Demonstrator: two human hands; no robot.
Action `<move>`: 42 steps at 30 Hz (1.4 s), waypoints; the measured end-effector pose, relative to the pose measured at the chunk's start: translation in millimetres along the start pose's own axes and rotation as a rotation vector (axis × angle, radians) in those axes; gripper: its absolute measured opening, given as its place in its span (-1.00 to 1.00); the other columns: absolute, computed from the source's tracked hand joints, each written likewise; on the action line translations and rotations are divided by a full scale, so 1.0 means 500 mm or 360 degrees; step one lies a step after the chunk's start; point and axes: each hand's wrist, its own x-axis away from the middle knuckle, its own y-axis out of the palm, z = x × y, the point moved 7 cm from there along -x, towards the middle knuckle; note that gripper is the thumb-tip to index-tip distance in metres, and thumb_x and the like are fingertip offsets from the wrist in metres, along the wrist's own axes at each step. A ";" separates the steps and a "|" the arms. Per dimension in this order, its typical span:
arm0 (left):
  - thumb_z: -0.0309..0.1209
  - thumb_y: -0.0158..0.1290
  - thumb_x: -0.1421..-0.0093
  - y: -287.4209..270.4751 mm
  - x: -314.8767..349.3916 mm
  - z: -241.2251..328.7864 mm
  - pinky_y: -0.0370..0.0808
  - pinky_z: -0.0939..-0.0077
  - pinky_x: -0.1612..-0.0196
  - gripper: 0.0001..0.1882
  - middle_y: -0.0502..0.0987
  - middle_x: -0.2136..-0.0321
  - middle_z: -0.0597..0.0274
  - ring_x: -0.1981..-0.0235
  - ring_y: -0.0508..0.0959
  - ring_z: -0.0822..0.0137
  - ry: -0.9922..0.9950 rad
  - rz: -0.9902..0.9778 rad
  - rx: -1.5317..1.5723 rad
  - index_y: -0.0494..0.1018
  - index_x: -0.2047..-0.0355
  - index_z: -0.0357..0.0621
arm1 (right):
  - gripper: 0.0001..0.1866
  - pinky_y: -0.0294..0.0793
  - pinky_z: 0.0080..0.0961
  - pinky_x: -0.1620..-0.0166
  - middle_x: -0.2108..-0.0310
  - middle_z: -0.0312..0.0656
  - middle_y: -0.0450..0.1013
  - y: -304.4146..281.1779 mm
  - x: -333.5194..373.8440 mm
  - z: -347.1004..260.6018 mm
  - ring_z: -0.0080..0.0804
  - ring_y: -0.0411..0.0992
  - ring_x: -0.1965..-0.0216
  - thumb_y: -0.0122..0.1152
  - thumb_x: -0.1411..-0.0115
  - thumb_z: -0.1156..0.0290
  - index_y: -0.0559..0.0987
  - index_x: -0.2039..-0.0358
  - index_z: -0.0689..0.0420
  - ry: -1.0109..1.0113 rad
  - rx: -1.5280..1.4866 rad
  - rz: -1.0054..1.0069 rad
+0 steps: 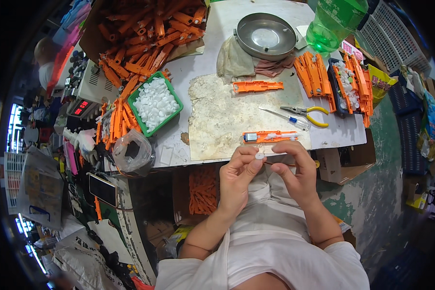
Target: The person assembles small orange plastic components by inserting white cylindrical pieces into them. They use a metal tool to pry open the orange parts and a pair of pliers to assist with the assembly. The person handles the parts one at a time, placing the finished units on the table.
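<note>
My left hand (238,181) pinches a small white round plastic piece (260,156) between thumb and fingers, just past the table's front edge. Close beside it, my right hand (297,174) is closed with thumb and fingers around a thin dark rod-like tool (275,163); its kind is hard to make out. Just beyond both hands lies an orange plastic housing (270,137) with white parts fitted in it. Farther back on the stained board rests another orange housing (258,86). A screwdriver (287,118) and yellow-handled pliers (307,115) lie to the right.
At left stands a green tray (174,112) of white round pieces, below a large heap of orange housings (145,34). A metal bowl (266,36) sits on a cloth at the back. Stacked housings (314,75), a black bin (337,96) and a green bottle (331,29) are at right.
</note>
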 end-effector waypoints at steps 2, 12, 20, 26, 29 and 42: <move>-0.50 0.13 -0.13 0.002 0.001 0.002 0.27 0.49 -0.02 -0.89 0.41 0.24 0.25 0.08 0.36 0.38 0.0067 0.0007 0.0003 0.58 0.33 -0.24 | -0.80 0.41 -0.52 0.16 0.25 -0.15 0.47 -0.001 0.018 0.034 -0.38 0.43 0.20 0.30 -0.02 0.50 0.55 0.32 0.26 0.0261 -0.0290 -0.0098; -0.47 0.19 -0.07 0.009 0.010 -0.001 0.23 0.41 -0.07 -0.84 0.41 0.20 0.24 0.04 0.33 0.32 0.0202 -0.0008 -0.0063 0.61 0.30 -0.18 | -0.84 0.35 -0.62 0.09 0.26 -0.30 0.48 0.054 0.054 0.087 -0.58 0.39 0.20 0.22 -0.15 0.46 0.57 0.27 0.24 0.1018 -0.1291 -0.0278; -0.56 0.15 -0.10 0.019 0.005 -0.013 0.34 0.58 0.06 -0.83 0.37 0.19 0.28 0.14 0.36 0.45 0.0156 -0.0001 0.0027 0.60 0.26 -0.18 | -0.76 0.31 -0.55 0.02 0.24 -0.23 0.47 0.073 0.070 0.101 -0.54 0.38 0.17 0.15 -0.18 0.38 0.51 0.21 0.26 0.1011 -0.1603 -0.0093; -0.48 0.14 -0.12 0.028 -0.002 -0.020 0.30 0.50 0.01 -0.85 0.38 0.19 0.28 0.11 0.35 0.41 0.0054 0.0063 0.0271 0.59 0.28 -0.18 | -0.79 0.28 -0.59 0.03 0.25 -0.27 0.44 0.059 0.069 0.102 -0.60 0.34 0.17 0.14 -0.19 0.38 0.51 0.22 0.24 0.0859 -0.1613 -0.0075; -0.44 0.14 -0.13 0.026 -0.015 -0.006 0.26 0.45 -0.05 -0.85 0.39 0.18 0.27 0.07 0.34 0.37 0.0125 0.0035 0.0228 0.57 0.29 -0.20 | -0.82 0.29 -0.63 0.06 0.27 -0.32 0.43 0.049 0.069 0.100 -0.65 0.33 0.18 0.14 -0.21 0.41 0.51 0.23 0.23 0.0776 -0.1442 -0.0043; -0.51 0.14 -0.11 0.041 0.005 -0.009 0.22 0.41 -0.08 -0.86 0.38 0.19 0.25 0.06 0.32 0.32 0.0263 -0.0011 -0.0037 0.59 0.28 -0.15 | -0.90 0.29 -0.65 0.07 0.25 -0.32 0.33 0.032 0.050 0.048 -0.64 0.29 0.17 0.06 -0.25 0.48 0.44 0.26 0.24 0.0473 -0.0988 0.0059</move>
